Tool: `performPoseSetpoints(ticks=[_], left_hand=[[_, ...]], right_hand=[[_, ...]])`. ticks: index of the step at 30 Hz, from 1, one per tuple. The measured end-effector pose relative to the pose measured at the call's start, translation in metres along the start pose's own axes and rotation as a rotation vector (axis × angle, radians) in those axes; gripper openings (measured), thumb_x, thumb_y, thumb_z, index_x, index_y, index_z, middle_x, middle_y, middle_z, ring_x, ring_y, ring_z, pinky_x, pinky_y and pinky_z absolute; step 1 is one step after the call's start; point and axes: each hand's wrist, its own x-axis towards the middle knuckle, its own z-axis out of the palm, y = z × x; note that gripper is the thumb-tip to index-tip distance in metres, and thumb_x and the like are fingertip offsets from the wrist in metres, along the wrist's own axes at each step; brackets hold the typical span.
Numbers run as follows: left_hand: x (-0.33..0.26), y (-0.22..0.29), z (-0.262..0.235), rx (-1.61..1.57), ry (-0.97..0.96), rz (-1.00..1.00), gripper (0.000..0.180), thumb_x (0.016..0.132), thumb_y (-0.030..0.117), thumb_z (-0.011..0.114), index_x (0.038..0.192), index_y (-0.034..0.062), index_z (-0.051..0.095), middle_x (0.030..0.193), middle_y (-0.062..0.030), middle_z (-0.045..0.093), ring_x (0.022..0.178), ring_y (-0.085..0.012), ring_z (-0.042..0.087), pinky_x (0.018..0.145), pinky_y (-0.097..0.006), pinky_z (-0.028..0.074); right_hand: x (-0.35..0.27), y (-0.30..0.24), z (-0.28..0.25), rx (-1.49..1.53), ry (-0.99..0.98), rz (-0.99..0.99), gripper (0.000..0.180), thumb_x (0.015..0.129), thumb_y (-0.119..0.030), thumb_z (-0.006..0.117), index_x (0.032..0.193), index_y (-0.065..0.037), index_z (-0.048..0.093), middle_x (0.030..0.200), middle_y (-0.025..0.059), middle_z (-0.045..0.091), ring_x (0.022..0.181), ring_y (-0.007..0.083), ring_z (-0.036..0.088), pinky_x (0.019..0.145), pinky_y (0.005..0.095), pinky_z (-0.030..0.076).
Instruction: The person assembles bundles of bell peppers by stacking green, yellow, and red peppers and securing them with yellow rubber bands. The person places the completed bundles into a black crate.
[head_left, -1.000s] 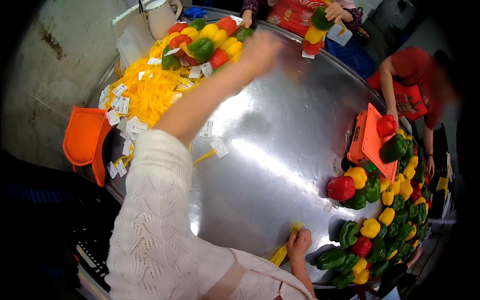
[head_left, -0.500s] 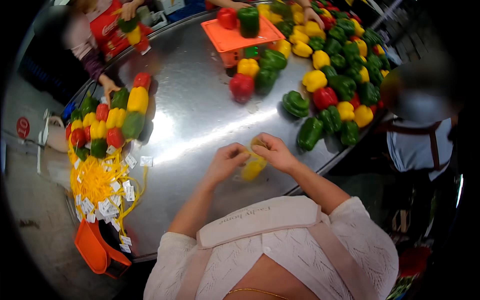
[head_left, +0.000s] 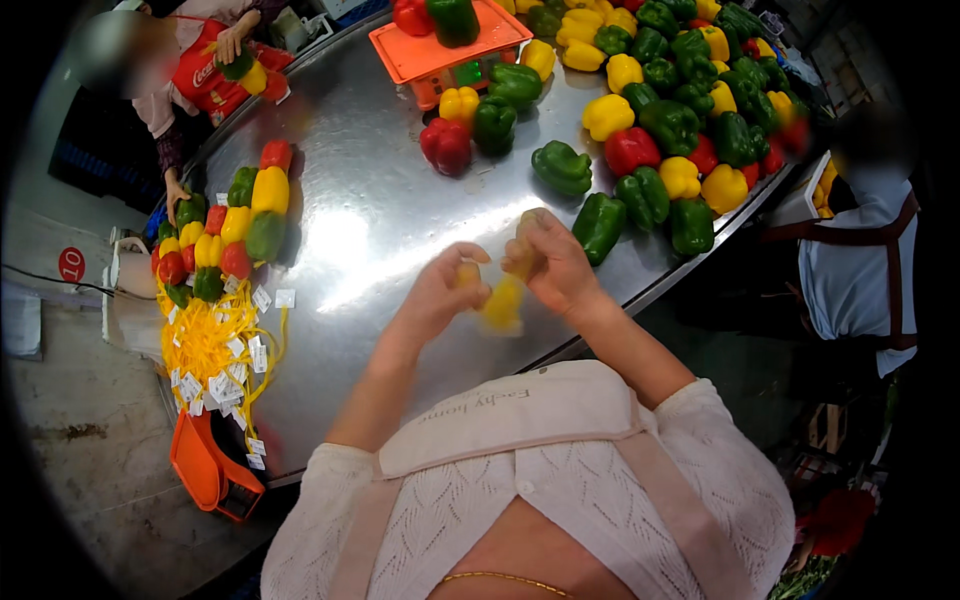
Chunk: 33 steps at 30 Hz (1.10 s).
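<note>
A thin, blurred yellow net (head_left: pixel 503 308) hangs between my hands over the metal table. My right hand (head_left: pixel 550 262) is closed on its upper part, fingers curled and thumb pressed in. My left hand (head_left: pixel 438 292) pinches another yellow bit of it, thumb and fingers bent together. Both hands are near the table's front edge, apart from the peppers. The closest loose ones are a green bell pepper (head_left: pixel 599 228) lying beyond my right hand and another green one (head_left: pixel 562 168) behind it.
Netted rows of peppers (head_left: pixel 268 190) with yellow net tails (head_left: pixel 205 335) and white tags lie at left, above an orange bin (head_left: pixel 200 465). An orange scale (head_left: pixel 450 42) carries peppers at the back. Mixed peppers (head_left: pixel 670 130) heap at right. A co-worker's hand (head_left: pixel 178 195) touches the netted rows.
My hands have moved a little farther apart, with the net still between them. The view has shifted. The co-worker's hand has moved left along the netted peppers.
</note>
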Motion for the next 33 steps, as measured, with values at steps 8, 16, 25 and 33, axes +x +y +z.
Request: performPoseSetpoints(ticks=[8, 16, 25, 33], left_hand=[[0.040, 0.014, 0.017, -0.318, 0.149, 0.142, 0.010, 0.099, 0.017, 0.058, 0.102, 0.0086, 0.054, 0.084, -0.0018, 0.059, 0.073, -0.0158, 0.058, 0.074, -0.034, 0.051], [0.043, -0.016, 0.022, -0.135, -0.056, -0.181, 0.008, 0.098, 0.018, 0.061, 0.095, 0.0126, 0.056, 0.074, 0.0041, 0.053, 0.057, -0.0071, 0.047, 0.053, -0.024, 0.039], [0.060, -0.035, -0.038, 0.183, 0.292, -0.065, 0.010, 0.096, 0.015, 0.063, 0.102, 0.0074, 0.062, 0.092, 0.0002, 0.059, 0.087, -0.0088, 0.057, 0.076, -0.027, 0.051], [0.140, 0.010, -0.137, 0.526, 0.658, 0.242, 0.051, 0.090, 0.032, 0.072, 0.130, 0.0044, 0.056, 0.128, -0.0131, 0.056, 0.111, -0.0244, 0.057, 0.093, -0.036, 0.048]], right_hand=[[-0.025, -0.026, -0.034, -0.862, -0.042, -0.049, 0.023, 0.095, -0.024, 0.062, 0.109, -0.006, 0.055, 0.079, -0.0015, 0.051, 0.068, 0.0072, 0.045, 0.057, 0.0245, 0.038], [-0.021, -0.025, -0.061, -0.271, 0.122, 0.001, 0.020, 0.099, -0.022, 0.053, 0.112, -0.009, 0.060, 0.088, 0.0029, 0.063, 0.074, 0.0120, 0.055, 0.066, 0.0259, 0.044], [0.074, -0.085, -0.061, -0.735, 0.044, -0.199, 0.030, 0.095, -0.008, 0.058, 0.125, -0.007, 0.053, 0.093, 0.0031, 0.062, 0.082, 0.0120, 0.059, 0.074, 0.0251, 0.048], [0.177, -0.126, -0.042, -1.798, 0.063, -0.126, 0.082, 0.077, -0.016, 0.074, 0.149, -0.008, 0.034, 0.112, 0.0252, 0.064, 0.109, 0.0416, 0.062, 0.093, 0.0432, 0.050]])
